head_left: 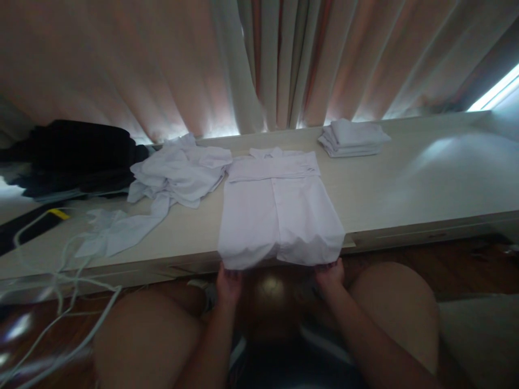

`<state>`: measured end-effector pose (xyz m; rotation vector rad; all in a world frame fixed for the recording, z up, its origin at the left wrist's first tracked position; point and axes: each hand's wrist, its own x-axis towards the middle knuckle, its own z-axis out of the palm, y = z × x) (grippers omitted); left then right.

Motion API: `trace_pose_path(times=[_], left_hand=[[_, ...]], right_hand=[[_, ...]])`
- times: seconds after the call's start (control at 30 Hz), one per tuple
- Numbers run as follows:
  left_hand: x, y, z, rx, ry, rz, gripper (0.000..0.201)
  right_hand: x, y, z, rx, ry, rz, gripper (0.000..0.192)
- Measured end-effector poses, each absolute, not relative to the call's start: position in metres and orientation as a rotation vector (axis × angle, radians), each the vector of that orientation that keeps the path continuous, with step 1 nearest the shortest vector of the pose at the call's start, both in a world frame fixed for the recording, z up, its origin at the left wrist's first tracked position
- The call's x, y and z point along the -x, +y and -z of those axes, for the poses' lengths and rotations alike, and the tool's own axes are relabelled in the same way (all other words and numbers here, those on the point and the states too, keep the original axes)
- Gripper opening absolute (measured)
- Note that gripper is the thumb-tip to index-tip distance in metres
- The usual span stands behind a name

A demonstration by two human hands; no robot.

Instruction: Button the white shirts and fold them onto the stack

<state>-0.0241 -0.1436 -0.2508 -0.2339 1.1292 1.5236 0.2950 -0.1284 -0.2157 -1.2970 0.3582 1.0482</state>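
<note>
Both hands, left hand (228, 283) and right hand (330, 274), grip the white shirt's (279, 213) hem beside crumpled garments (178, 173).

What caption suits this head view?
Both hands, left hand and right hand, grip the white shirt's near hem at the table edge.

The fingertips of the left hand (229, 283) and right hand (329, 274) are disappearing under the hanging hem of the white shirt (279, 210), so their grip is not showing. The white cables (60, 281) are running off the left edge and blurring near the bottom corner. The dark bundle (77, 156) is sitting in shadow, its make-up unreadable. The table (425, 183) is getting cut off at the right.
</note>
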Motion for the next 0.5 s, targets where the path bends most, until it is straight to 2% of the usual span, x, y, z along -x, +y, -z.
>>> trace_pose_path(times=[0.2, 0.5], left_hand=[[0.02, -0.15, 0.236, 0.207, 1.119, -1.56, 0.014], [0.014, -0.179, 0.204, 0.109, 1.154, -1.581, 0.013]], right_hand=[[-0.307, -0.143, 0.2, 1.27, 0.306, -0.891, 0.009], [-0.311, -0.172, 0.151, 1.154, 0.195, -0.895, 0.013]])
